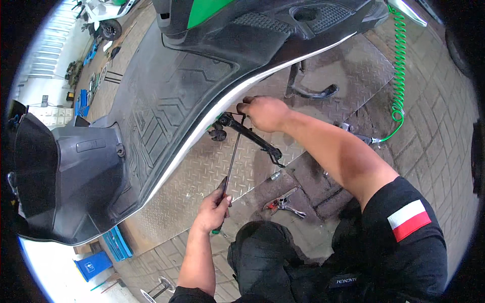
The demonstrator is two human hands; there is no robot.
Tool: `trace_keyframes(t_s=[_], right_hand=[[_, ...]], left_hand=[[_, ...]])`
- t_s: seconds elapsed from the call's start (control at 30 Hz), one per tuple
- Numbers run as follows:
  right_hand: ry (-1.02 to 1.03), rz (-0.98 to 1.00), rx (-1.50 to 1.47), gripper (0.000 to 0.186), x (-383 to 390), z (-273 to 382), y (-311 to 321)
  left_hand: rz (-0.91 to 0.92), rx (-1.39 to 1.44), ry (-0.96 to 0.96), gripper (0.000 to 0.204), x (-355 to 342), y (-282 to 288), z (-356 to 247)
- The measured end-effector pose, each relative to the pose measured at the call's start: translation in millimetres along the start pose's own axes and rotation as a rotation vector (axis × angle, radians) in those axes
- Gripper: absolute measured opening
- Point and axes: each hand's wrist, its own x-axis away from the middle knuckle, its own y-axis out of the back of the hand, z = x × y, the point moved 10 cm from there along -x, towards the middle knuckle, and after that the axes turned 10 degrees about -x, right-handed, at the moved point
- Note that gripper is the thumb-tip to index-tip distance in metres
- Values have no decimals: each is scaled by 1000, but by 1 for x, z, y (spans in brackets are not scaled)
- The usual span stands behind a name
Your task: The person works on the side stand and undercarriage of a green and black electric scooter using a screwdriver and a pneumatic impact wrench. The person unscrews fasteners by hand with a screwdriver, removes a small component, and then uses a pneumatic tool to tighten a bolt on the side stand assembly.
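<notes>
A scooter with a dark floorboard (166, 101) and white lower edge stands in front of me. From under that edge sticks out a black side stand (252, 137), its foot pointing down and right. My left hand (211, 213) is closed round the handle of a long screwdriver (233, 160). The thin shaft runs up to the stand's pivot, and a bit of green shows at the handle's end. At the pivot, my right hand (268, 113) has curled fingers close under the scooter's edge. What they pinch is hidden.
Red-handled pliers (284, 203) and a small metal socket (276, 175) lie near my knees. A treaded metal plate (177, 212) extends under the scooter. A green coiled hose (399, 65) hangs at the right, ending at an air tool (361, 137). A blue bin (94, 265) stands lower left.
</notes>
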Motion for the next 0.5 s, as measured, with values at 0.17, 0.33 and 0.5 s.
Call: trace_keyframes(t_s=[0.17,0.33,0.5], right_hand=[[-38,104,45,44,1,-9,-12],[-32,-41,41,47,6,-8,-2],[44,9,154,43,6,3,-1]], left_hand=[[-121,-670,-73,31,0,21,-38],[-215,-760,-202,48,-28,26,-23],[-381,-729,-232,49,-58,8,23]])
